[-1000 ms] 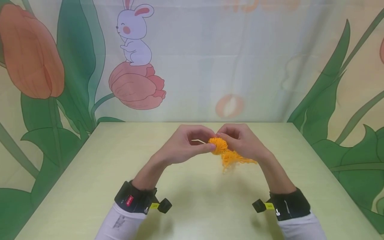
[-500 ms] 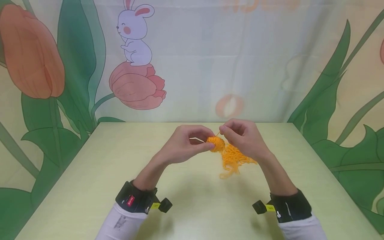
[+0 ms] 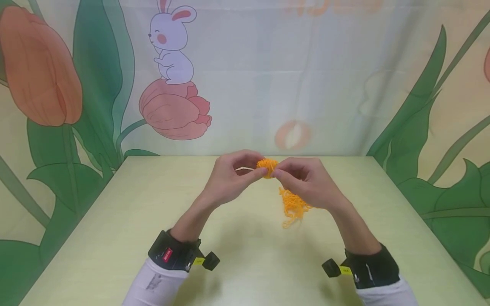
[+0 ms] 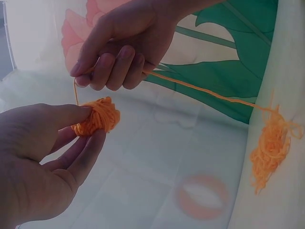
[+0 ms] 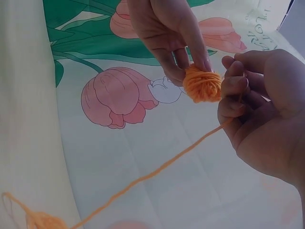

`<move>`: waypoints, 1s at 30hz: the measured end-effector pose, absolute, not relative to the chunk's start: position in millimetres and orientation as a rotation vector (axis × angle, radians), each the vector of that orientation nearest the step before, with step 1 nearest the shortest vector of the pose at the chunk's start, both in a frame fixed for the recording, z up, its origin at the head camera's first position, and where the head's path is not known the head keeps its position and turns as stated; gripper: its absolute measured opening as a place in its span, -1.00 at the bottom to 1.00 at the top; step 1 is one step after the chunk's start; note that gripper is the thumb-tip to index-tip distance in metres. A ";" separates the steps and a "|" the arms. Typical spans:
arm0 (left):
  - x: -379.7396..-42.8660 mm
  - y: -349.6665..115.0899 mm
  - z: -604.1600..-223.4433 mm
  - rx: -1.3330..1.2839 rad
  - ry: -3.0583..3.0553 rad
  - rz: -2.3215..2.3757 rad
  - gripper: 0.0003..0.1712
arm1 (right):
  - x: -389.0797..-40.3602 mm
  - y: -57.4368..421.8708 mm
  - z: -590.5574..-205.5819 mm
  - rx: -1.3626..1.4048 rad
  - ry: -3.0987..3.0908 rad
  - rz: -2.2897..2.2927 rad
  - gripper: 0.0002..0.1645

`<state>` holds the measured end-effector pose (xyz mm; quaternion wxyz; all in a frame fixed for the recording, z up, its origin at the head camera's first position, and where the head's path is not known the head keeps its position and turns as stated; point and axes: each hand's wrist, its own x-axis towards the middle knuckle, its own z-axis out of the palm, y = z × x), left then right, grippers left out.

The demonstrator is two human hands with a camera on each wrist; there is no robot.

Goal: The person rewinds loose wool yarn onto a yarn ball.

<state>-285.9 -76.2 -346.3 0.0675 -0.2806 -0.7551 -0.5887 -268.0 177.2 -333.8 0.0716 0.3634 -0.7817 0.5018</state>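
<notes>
A small ball of orange yarn [image 3: 267, 167] is pinched between the thumb and fingers of my left hand [image 3: 233, 176], held above the table. Close on its right, my right hand [image 3: 308, 180] grips the yarn strand [image 4: 200, 89] between thumb and curled fingers. In the left wrist view the strand runs from the wound ball [image 4: 100, 117] up to the right hand [image 4: 126, 45], then across to a loose heap of yarn [image 4: 270, 150]. That heap [image 3: 294, 206] lies on the table below my right hand, partly hidden by it in the head view.
The pale table [image 3: 115, 238] spreads under both arms. Behind it hangs a cloth backdrop [image 3: 245, 85] printed with tulips, leaves and a rabbit. Black straps with small cameras [image 3: 174, 253] sit on both wrists.
Both hands with the yarn ball have shifted up and slightly left, away from the heap. The right hand drew the strand out from the ball, then came back close to it.
</notes>
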 end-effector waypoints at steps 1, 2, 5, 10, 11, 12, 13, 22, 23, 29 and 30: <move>-286.0 -76.2 -346.0 -0.838 -2.259 -1.783 -0.74 | -267.6 176.7 -333.7 1.104 -2.352 1.493 -0.87; -286.4 -76.2 -345.8 -0.834 -2.242 -1.790 -0.74 | -267.3 176.3 -333.5 1.114 -2.352 1.483 -0.86; -286.9 -76.4 -344.8 -0.832 -2.190 -1.813 -0.74 | -266.8 175.9 -333.9 1.149 -2.346 1.473 -0.83; -287.2 -77.0 -343.4 -0.830 -2.127 -1.853 -0.72 | -267.1 176.1 -336.2 1.181 -2.342 1.476 -0.84; -287.1 -77.0 -343.1 -0.826 -2.119 -1.858 -0.72 | -267.1 176.0 -336.3 1.183 -2.347 1.477 -0.84; -287.1 -77.1 -342.8 -0.824 -2.110 -1.863 -0.72 | -267.0 175.7 -336.5 1.185 -2.353 1.478 -0.85; -286.9 -77.2 -342.4 -0.822 -2.099 -1.871 -0.72 | -267.2 175.4 -336.7 1.188 -2.360 1.480 -0.84; -282.0 -80.0 -337.8 -0.846 -2.027 -1.986 -0.72 | -271.3 174.6 -339.4 1.243 -2.424 1.503 -0.83; -281.5 -80.5 -337.5 -0.853 -2.026 -1.993 -0.72 | -272.0 174.5 -339.8 1.244 -2.434 1.503 -0.83; -280.0 -81.4 -337.8 -0.951 -1.993 -2.045 -0.70 | -278.3 175.6 -343.8 1.203 -2.525 1.493 -0.79; -279.9 -81.2 -338.1 -0.975 -1.987 -2.054 -0.69 | -279.4 176.1 -344.7 1.197 -2.535 1.493 -0.79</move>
